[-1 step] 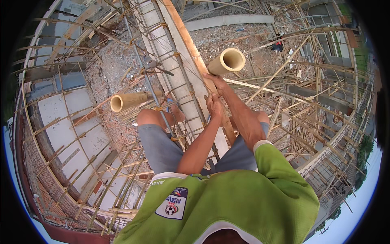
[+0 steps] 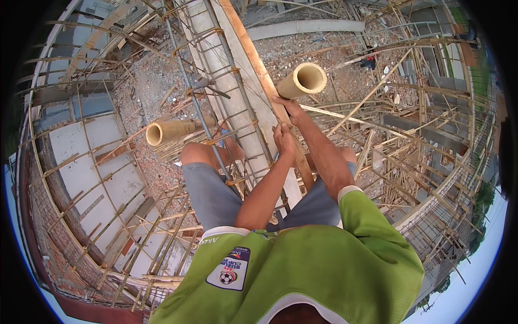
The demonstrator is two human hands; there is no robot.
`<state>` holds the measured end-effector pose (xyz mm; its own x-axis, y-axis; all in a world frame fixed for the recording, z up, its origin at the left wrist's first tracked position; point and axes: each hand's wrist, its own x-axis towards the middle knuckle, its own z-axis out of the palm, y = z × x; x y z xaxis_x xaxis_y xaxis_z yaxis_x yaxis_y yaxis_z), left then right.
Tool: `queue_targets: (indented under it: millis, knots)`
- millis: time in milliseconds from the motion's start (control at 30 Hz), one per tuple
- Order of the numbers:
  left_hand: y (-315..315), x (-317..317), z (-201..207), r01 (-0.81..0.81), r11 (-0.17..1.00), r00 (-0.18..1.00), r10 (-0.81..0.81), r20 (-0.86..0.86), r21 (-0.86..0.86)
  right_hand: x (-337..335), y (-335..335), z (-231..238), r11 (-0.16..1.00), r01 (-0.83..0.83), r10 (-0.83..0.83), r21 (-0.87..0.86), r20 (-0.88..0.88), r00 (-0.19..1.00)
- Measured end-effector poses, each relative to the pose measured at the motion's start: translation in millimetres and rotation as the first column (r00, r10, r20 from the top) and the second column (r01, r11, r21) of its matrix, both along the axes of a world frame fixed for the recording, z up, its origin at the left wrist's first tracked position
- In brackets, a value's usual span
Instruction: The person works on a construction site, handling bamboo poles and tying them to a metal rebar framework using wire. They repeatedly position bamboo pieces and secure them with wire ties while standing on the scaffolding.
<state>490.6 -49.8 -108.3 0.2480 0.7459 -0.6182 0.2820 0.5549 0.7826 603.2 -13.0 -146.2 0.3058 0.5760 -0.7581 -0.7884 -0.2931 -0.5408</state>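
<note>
A long wooden plank (image 2: 252, 56) stands on edge along the right side of a steel rebar cage (image 2: 240, 89). My left hand (image 2: 284, 139) is closed on the plank's upper edge, nearer my body. Just beyond it, my right hand (image 2: 292, 110) grips the same plank, its fingertips close to the base of the visible part of a thick bamboo pole (image 2: 288, 86). The undersides of both hands are hidden, so anything small between the fingers cannot be made out. What looks like a hammer (image 2: 200, 82) hangs on the cage's left bar.
Another cut bamboo pole (image 2: 175, 131) sticks out left of my knee. My legs straddle the cage above a drop. Rubble (image 2: 143, 86) covers the ground far below, with bamboo scaffolding (image 2: 388, 146) on the right and a pale slab (image 2: 89, 167) on the left.
</note>
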Motion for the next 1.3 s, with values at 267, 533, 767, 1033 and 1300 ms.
queue_targets:
  millis: [267, 533, 767, 1033, 1300]
  knots:
    - [-6.6, 11.8, -40.6, -0.011, 0.962, 0.99, 0.05, 0.135, -0.273, 5.0, -10.3, -11.1, 0.997, 0.075, -0.075, -0.002, 0.105, 0.992]
    - [-8.2, 8.5, -27.1, -0.005, 0.973, 0.997, 0.024, 0.08, -0.232, 22.7, -34.7, 3.2, 0.906, -0.231, 0.3, -0.354, 0.154, 0.942]
    - [-5.5, 13.0, -12.6, -0.011, 0.979, 0.995, 0.031, 0.097, -0.204, 12.4, -92.0, 36.6, 0.893, -0.079, 0.157, -0.442, 0.144, 0.977]
    - [-5.9, 12.1, -17.1, -0.029, 0.97, 0.995, 0.052, 0.091, -0.241, -41.1, -126.4, 34.1, 0.854, 0.215, -0.11, -0.474, 0.238, 0.965]
    - [-0.5, 4.0, -32.5, -0.078, 0.962, 0.977, 0.126, 0.174, -0.26, -54.5, -138.3, 29.8, 0.843, -0.071, 0.246, -0.533, 0.265, 0.932]
